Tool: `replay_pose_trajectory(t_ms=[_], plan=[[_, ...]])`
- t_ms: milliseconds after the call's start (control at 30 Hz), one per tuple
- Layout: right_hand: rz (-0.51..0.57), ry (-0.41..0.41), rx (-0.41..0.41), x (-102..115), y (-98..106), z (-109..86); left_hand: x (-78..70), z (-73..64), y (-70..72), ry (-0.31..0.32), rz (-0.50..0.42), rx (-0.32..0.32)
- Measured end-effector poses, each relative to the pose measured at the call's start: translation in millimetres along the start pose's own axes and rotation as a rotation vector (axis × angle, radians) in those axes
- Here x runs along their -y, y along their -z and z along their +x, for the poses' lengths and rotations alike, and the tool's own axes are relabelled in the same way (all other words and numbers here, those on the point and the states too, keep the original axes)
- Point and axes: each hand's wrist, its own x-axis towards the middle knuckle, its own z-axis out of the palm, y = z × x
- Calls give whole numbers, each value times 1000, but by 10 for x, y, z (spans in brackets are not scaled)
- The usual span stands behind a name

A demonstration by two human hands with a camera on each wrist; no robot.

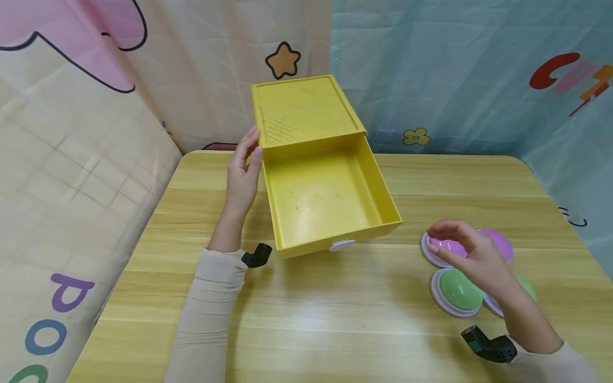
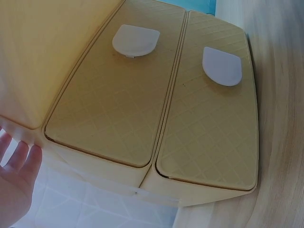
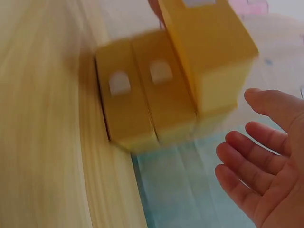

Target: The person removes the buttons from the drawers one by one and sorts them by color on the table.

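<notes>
A yellow drawer cabinet (image 1: 306, 109) stands toward the back of the table, its top drawer (image 1: 321, 197) pulled out far, the inside bare. Two lower drawers (image 2: 109, 99) with white tab handles are closed in the left wrist view. My left hand (image 1: 244, 178) rests against the cabinet's left side near the front top corner, fingers extended. Over at the right, my right hand (image 1: 471, 255) hovers above purple and green domes on white round bases, loosely spread and holding nothing. One green dome (image 1: 461, 289) shows in front of it, and a purple dome (image 1: 498, 244) is partly hidden behind it.
The wood-grained table (image 1: 335, 319) runs up to printed curtains (image 1: 455, 80) at the back and sides. The open drawer's front, with its white handle (image 1: 342, 245), juts out over the tabletop. Dark wrist cameras sit on both wrists.
</notes>
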Motion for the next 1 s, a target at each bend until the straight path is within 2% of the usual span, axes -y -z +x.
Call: replay_pose_trajectory(t_ms=[167,333,433,533,800,1000], plan=[[87,145,31,230,-304,59,-31,-4,-26,5,6,3],[169,202,96,401,-610,132,-58,-12,-33,19,5,-3],[193,253,93,457,-783,183,-56,-11,-32,24,3,-6],[212,277,55,494,-935,218,-51,-5,-33,24,0,-9],[233,263,-155,564,-1169,305,-50,-2,-30,26,-1,-18],[205,251,-199,579,-1187,353,-59,-7,-24,29,8,-20]])
